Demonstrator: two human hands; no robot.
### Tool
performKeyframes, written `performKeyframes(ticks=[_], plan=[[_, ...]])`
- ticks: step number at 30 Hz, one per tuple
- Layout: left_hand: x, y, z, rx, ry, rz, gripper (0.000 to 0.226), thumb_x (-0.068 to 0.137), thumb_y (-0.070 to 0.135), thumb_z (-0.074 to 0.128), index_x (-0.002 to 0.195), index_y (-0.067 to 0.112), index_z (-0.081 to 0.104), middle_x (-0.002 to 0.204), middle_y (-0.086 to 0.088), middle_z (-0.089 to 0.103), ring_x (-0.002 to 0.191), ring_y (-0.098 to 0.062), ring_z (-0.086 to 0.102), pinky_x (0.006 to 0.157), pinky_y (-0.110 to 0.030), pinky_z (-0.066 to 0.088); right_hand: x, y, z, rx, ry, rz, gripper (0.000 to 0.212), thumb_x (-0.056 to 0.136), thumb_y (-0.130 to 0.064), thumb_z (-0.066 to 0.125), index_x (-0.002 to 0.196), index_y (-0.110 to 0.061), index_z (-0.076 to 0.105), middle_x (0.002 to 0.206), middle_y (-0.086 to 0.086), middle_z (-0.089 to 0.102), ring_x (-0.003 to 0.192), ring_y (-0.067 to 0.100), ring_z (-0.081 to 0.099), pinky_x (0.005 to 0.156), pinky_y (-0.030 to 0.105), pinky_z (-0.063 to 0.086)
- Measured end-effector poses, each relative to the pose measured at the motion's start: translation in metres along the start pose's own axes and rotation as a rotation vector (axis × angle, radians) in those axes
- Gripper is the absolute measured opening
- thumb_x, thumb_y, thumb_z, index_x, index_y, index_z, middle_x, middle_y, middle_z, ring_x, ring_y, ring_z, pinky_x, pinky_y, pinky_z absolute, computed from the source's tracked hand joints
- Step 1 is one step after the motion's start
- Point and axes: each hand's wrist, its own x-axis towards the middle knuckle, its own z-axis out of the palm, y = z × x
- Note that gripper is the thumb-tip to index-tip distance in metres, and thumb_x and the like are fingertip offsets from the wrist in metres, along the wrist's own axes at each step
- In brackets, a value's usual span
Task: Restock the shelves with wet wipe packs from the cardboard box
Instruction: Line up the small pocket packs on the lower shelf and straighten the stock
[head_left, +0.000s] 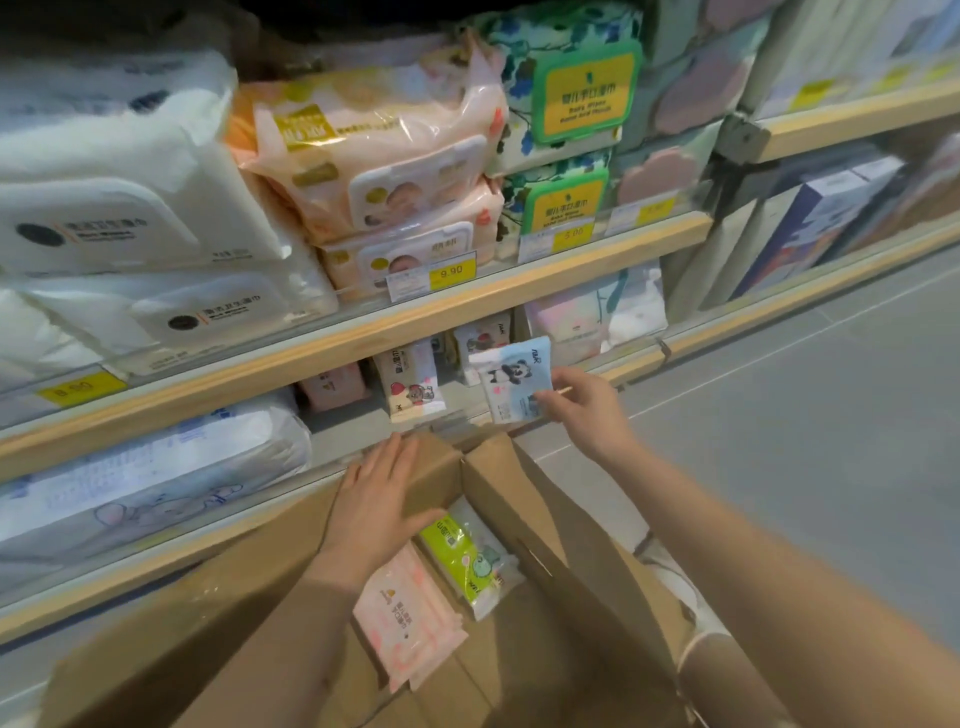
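Observation:
My right hand (584, 408) pinches a small blue wet wipe pack with a panda print (511, 376) and holds it upright in front of the lower shelf (322, 358). An open cardboard box (524, 499) stands below, at the shelf's foot. My left hand (376, 499) lies flat on the box's far flap with its fingers spread. Inside the box lie a green pack (475, 564) and a stack of pink packs (410, 621). Small packs stand on the lower shelf, among them a cream one with a cartoon print (410, 382).
The upper shelf carries large white packs (114, 208), peach packs (384, 171) and floral green-lidded packs (566, 98), with yellow price tags (452, 271) on the rail. A large white-blue pack (150, 467) lies lower left. Grey floor (805, 389) spreads to the right.

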Motion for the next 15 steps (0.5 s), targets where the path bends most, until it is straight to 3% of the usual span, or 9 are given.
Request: performKeyframes(ticks=[3,6,10,12,15], plan=[[-0.002,-0.010,0.020,-0.007,0.053,0.029,0.065,0.093,0.034,0.054,0.149,0.026,0.022,0.152,-0.004,0.032,0.136,-0.023,0.038,0.109,-0.037,0.032,0.030,0.006,0.012,-0.045,0.042,-0.006,0.022,0.093,-0.016,0.055,0.112,-0.009,0.064,0.103,0.002,0.067,0.088,0.014,0.064,0.073,0.027,0.054],[0.002,-0.009,0.024,-0.008,0.112,0.027,0.052,0.092,0.026,0.055,0.142,0.025,0.039,0.136,0.000,0.054,0.113,-0.023,0.059,0.084,-0.034,0.051,0.058,0.013,0.033,-0.068,0.055,-0.012,0.022,0.094,-0.014,0.052,0.113,-0.008,0.063,0.100,0.000,0.064,0.090,0.014,0.061,0.070,0.019,0.047],[0.000,-0.017,0.034,0.018,0.236,0.113,0.050,0.079,0.023,0.072,0.125,0.025,0.054,0.101,0.004,0.070,0.074,-0.015,0.068,0.052,-0.023,0.051,0.086,0.028,0.059,-0.071,0.072,0.054,0.023,0.093,-0.011,0.050,0.111,-0.007,0.064,0.095,0.003,0.062,0.085,0.017,0.056,0.060,0.020,0.039],[-0.001,-0.019,0.038,0.052,0.298,0.157,0.040,0.084,0.027,0.059,0.124,0.024,0.054,0.098,0.005,0.070,0.069,-0.014,0.066,0.049,-0.021,0.050,0.094,0.037,0.066,-0.059,0.114,0.117,0.025,0.093,-0.010,0.049,0.111,-0.006,0.065,0.095,0.005,0.063,0.082,0.017,0.056,0.056,0.016,0.037],[0.000,-0.019,0.037,0.089,0.290,0.151,0.043,0.086,0.033,0.041,0.124,0.023,0.057,0.097,0.006,0.069,0.067,-0.013,0.065,0.049,-0.021,0.048,0.098,0.041,0.070,-0.108,0.165,0.128,0.020,0.093,-0.011,0.048,0.102,-0.007,0.066,0.088,0.004,0.061,0.070,0.014,0.052,0.050,0.009,0.033]])
